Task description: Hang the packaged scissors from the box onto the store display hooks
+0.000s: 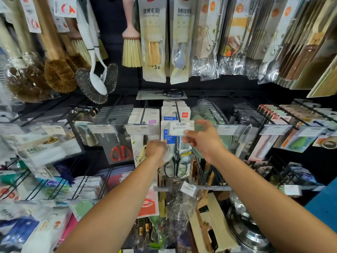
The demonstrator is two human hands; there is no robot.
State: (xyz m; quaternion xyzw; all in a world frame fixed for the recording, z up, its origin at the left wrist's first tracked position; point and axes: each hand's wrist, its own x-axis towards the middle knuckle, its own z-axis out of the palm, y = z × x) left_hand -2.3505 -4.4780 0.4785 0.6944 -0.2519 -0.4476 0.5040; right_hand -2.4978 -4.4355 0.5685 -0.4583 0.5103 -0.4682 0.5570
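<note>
- Scissors pack (176, 154), white and blue card with black-handled scissors, hangs at the front of the centre hook (177, 111); the card behind it on that hook reads "HOME" beside a red "deli" logo.
- Left hand (155, 149) grips the pack's left edge, fingers curled on the card.
- Right hand (202, 138) pinches the price tag (181, 127) at the hook's tip, just above the pack; its barcode shows, the print is too blurred to read.
- Left of the hook hang a grey card with red scissors (121, 152) and a white pack lettered "FLA…".
- Above the hook, two tall brush packs (154, 39) bear Chinese lettering, one marked "3支".
- Further left of those hang steel scourers (94, 84) and brown brushes.
- Right of the hook, hooks carry clear-wrapped green goods and dark cards.
- Below it lie wooden spatulas and a steel lid.
</note>
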